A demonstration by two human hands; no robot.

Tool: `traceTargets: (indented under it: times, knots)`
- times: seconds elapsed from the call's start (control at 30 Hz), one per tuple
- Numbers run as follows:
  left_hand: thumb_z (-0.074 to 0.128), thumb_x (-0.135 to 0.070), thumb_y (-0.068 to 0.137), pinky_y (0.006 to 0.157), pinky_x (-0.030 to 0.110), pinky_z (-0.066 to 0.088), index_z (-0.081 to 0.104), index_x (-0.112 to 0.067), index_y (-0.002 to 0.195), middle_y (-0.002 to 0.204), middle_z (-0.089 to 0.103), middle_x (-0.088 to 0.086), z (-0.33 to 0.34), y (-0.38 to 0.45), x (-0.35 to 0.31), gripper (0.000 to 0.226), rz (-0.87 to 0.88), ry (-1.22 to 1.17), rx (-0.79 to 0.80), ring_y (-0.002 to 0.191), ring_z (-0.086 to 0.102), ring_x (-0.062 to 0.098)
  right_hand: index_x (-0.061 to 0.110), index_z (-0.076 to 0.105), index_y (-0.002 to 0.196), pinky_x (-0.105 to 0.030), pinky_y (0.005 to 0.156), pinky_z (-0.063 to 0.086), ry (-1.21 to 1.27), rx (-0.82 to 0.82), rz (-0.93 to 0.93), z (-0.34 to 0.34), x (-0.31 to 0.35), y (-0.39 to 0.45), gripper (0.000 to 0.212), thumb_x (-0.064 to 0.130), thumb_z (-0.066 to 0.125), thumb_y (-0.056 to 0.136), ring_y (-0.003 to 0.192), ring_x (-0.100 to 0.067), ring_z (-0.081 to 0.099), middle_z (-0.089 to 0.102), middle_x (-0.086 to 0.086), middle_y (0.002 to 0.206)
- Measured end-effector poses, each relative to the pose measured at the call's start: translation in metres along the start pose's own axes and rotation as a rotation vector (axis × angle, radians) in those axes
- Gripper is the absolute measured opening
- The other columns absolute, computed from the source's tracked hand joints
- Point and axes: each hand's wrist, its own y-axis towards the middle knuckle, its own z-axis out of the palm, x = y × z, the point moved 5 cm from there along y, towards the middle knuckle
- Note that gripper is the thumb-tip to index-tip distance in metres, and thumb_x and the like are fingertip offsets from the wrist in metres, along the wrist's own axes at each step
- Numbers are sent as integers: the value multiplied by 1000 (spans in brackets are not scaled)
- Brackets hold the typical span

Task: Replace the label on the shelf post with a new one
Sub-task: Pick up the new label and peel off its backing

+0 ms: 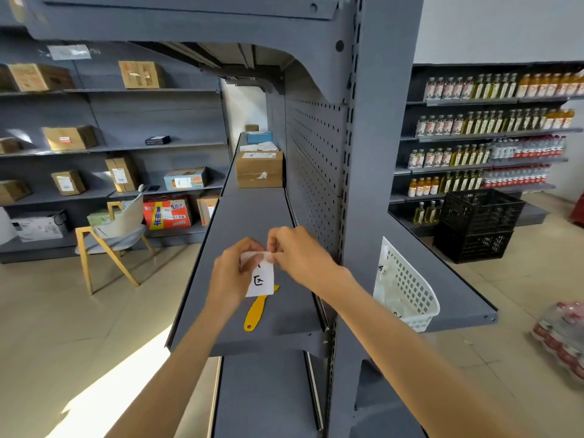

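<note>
**Both hands on the label**

Left hand (232, 273) grips the white label (259, 277) from its left side, thumb pressed across the upper face. Right hand (298, 252) pinches the label's top edge between closed fingertips. I see the label held above the grey shelf (252, 216), handwriting facing me, just left of the post (376, 172). Under it a yellow scraper (256, 311) lies flat on the shelf. Right of the post sits a white basket (410, 292).
</note>
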Motion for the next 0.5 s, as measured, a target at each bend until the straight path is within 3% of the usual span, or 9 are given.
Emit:
traceTargets:
  times: [0.07, 0.23, 0.37, 0.5]
  knots:
    - [56, -6, 91, 47, 7, 38, 58, -26, 81, 70, 61, -13, -14, 1, -19, 23, 44, 18, -24, 66, 60, -12, 14, 64, 95, -45, 77, 58, -4, -34, -33, -17, 10, -5, 5, 19, 63, 94, 83, -31, 67, 71, -11, 90]
    - [55, -14, 93, 55, 10, 34, 59, -28, 89, 91, 61, 3, -41, -2, -70, 15, 151, 98, -43, 82, 58, 10, 17, 66, 97, -44, 77, 58, 0, -171, -154, -64, 27, -31, 10, 23, 58, 96, 83, -28, 68, 71, -8, 86]
    - [57, -22, 92, 59, 7, 36, 61, -21, 90, 99, 57, 4, -57, -6, -118, 4, 232, 77, -93, 85, 51, 5, 19, 68, 95, -41, 74, 59, 49, -263, -198, -106, 31, -52, 11, 22, 57, 95, 76, -26, 69, 71, -3, 76]
    - [59, -22, 90, 60, 8, 35, 58, -24, 86, 93, 55, -4, -59, -6, -158, 5, 280, 37, -114, 82, 51, 2, 25, 68, 87, -42, 74, 60, 84, -286, -238, -143, 27, -65, 13, 27, 57, 92, 73, -21, 71, 73, 4, 77]
